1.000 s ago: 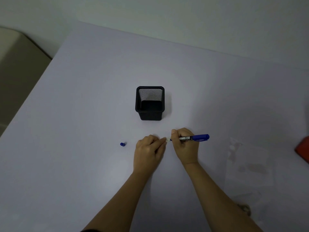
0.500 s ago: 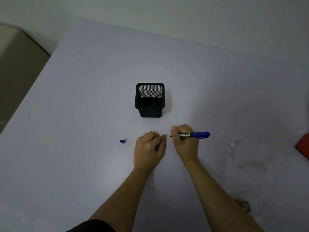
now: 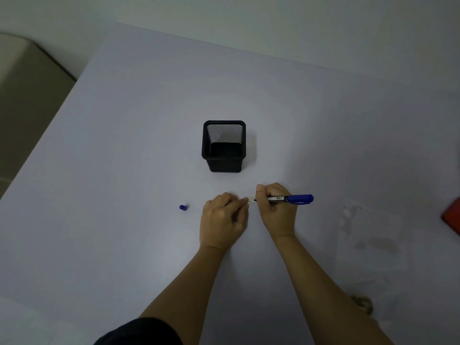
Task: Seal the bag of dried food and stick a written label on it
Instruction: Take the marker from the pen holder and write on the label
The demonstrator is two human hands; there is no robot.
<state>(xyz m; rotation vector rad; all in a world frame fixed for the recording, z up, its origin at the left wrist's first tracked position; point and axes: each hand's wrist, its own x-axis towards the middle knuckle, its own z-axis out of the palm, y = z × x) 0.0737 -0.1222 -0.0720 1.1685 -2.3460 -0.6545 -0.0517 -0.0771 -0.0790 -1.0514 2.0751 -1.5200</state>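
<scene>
My right hand (image 3: 276, 210) grips a blue marker pen (image 3: 290, 198) whose tip points left onto a small white label (image 3: 251, 199). My left hand (image 3: 222, 219) rests on the table with its fingertips pinching the label's left end. The pen's blue cap (image 3: 183, 207) lies on the table left of my left hand. A clear plastic bag (image 3: 373, 245) with some brownish dried food lies flat at the right.
A black mesh pen holder (image 3: 223, 145) stands empty just beyond my hands. A red object (image 3: 451, 217) pokes in at the right edge. The white table's left edge (image 3: 49, 120) borders a beige surface (image 3: 22, 95).
Both hands stay together on the label with the pen; only the camera view has shifted slightly.
</scene>
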